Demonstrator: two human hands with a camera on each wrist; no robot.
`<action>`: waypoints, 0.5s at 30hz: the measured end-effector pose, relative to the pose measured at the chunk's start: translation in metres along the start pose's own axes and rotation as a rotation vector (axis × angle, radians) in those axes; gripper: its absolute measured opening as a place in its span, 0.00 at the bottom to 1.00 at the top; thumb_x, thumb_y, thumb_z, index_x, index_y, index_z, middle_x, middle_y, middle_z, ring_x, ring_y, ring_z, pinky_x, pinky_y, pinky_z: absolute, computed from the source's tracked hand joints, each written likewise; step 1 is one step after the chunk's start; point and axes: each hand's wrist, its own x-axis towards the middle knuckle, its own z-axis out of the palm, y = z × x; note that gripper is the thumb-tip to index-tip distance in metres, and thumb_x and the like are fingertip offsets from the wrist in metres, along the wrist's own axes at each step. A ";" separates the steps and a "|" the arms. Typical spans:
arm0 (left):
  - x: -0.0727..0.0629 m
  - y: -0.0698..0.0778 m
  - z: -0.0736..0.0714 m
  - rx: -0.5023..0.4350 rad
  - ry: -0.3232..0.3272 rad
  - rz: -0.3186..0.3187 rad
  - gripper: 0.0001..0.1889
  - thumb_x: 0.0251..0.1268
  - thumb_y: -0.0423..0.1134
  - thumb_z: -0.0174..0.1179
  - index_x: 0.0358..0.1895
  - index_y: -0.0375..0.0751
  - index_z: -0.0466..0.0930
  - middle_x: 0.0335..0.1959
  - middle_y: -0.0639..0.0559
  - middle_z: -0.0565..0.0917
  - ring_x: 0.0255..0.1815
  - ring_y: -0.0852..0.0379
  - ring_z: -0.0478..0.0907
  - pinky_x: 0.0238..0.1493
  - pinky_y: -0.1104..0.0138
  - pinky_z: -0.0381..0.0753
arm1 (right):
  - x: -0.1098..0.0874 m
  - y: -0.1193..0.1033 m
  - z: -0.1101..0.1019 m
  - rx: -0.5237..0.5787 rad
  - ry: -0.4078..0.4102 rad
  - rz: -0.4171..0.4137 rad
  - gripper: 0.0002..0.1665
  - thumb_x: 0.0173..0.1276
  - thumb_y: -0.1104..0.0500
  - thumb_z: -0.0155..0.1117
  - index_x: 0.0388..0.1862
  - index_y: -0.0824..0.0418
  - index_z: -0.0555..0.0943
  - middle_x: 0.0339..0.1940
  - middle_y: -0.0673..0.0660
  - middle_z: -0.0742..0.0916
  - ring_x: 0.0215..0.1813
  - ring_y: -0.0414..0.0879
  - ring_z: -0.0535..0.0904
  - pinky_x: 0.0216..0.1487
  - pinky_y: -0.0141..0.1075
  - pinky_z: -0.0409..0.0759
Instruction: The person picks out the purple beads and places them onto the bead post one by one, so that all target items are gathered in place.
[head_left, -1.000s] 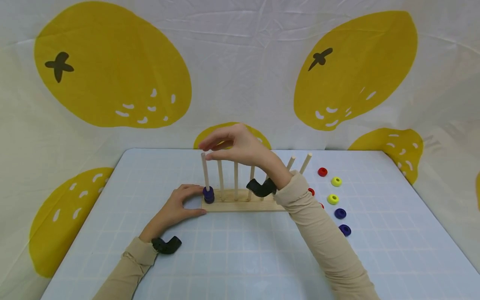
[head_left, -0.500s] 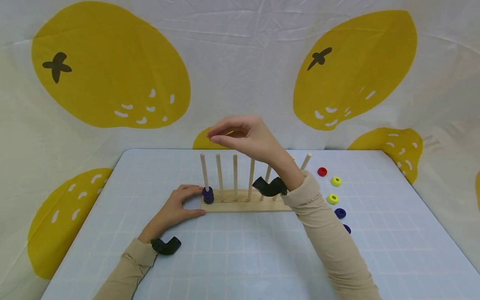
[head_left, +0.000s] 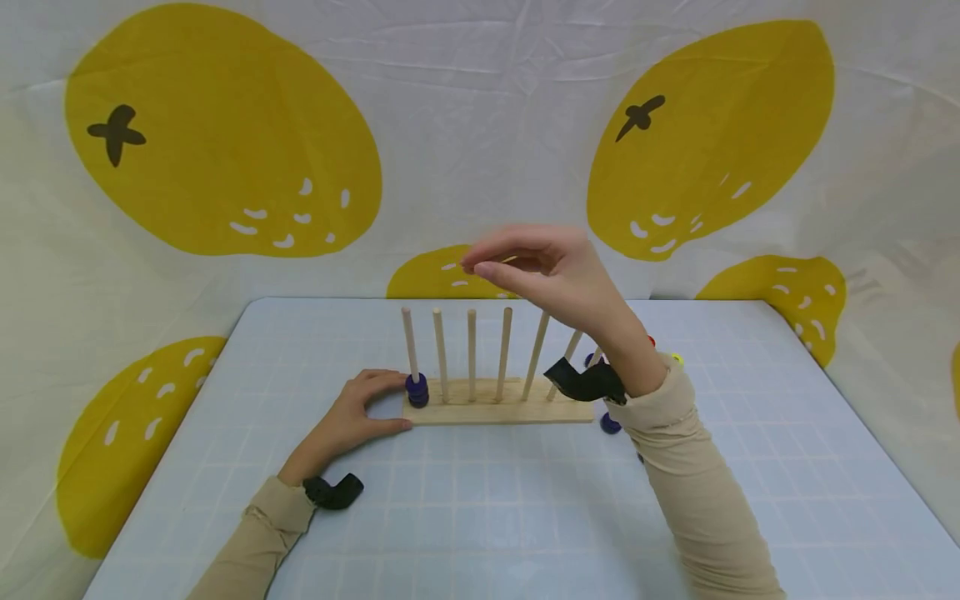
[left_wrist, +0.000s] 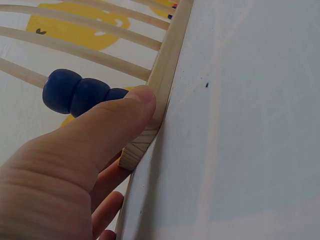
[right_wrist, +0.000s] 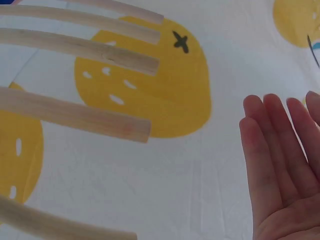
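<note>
Peg rack [head_left: 495, 413] lies long axis left-right, pegs [head_left: 472, 354] upright, left hand [head_left: 348, 415] gripping left end; blurred right hand [head_left: 558, 271] seems empty, fingers [right_wrist: 262, 165] loose.

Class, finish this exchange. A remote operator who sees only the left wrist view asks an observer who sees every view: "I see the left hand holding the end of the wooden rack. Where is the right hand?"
Observer: The right hand is raised; in the head view it shows above the tops of pegs on the right part of the rack.

Operator: Is it carrying anything?

Observer: Nothing that I see; the right wrist view shows a bare palm with the fingers extended.

Operator: I have blue rings on the end peg. Is there a yellow one anywhere?

Observer: Yes, the head view shows a yellow ring, partly hidden, just past the right sleeve.
</note>
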 end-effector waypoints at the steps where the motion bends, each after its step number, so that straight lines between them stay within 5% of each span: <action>1: 0.000 0.000 0.000 0.003 0.001 0.001 0.33 0.45 0.40 0.80 0.60 0.45 0.81 0.60 0.50 0.80 0.62 0.48 0.70 0.62 0.46 0.67 | -0.003 -0.002 -0.003 -0.006 0.006 -0.004 0.10 0.66 0.72 0.65 0.45 0.69 0.86 0.44 0.60 0.88 0.45 0.53 0.85 0.47 0.43 0.83; 15: -0.001 0.001 0.000 -0.002 -0.005 -0.018 0.32 0.46 0.41 0.80 0.60 0.47 0.81 0.60 0.51 0.80 0.63 0.49 0.69 0.63 0.46 0.66 | -0.038 -0.021 -0.037 -0.043 0.146 -0.026 0.10 0.65 0.76 0.63 0.44 0.75 0.85 0.42 0.68 0.87 0.46 0.57 0.84 0.52 0.42 0.82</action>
